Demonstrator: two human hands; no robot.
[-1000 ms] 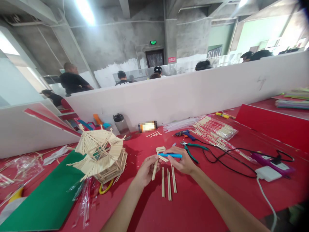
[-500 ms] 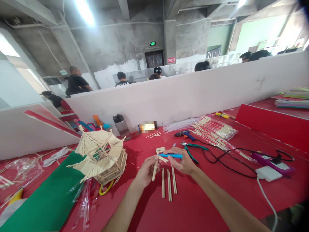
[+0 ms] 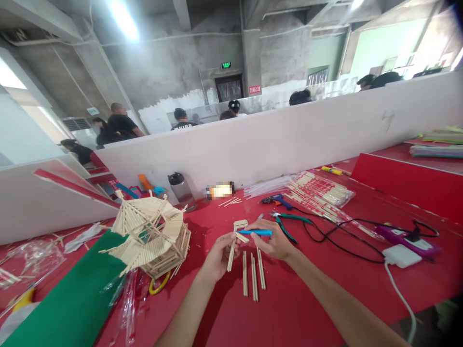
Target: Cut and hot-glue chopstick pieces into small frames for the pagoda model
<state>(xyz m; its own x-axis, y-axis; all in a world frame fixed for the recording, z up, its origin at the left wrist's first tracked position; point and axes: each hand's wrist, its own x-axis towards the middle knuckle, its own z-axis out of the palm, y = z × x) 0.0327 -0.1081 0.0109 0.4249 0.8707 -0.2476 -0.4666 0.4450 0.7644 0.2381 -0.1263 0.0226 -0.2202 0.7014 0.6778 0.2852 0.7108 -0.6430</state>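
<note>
Watching from afar through the head camera, I see the left hand [image 3: 220, 255] pinching a pair of pale sticks [image 3: 230, 258] that slants down toward six o'clock. The right hand [image 3: 274, 241] grips a slim blue tool [image 3: 259, 232], its tip at the upper end of those sticks; from this range I can't fairly say whether it is a pen or a cutter. Near the hands, more stick bundles [image 3: 253, 277] lie at six o'clock, and a small stack of short sticks [image 3: 240, 224] lies at twelve. Farther out, I have green-handled pliers [image 3: 304, 220] at two o'clock, a blue glue gun [image 3: 280, 200] at one, and a purple power strip [image 3: 408, 241] at three. A wooden stick model [image 3: 148, 231] stands at nine, beside a green board [image 3: 65, 299] at eight. At eleven, a dark-lidded bottle [image 3: 182, 189] stands against the white partition [image 3: 246, 147].
</note>
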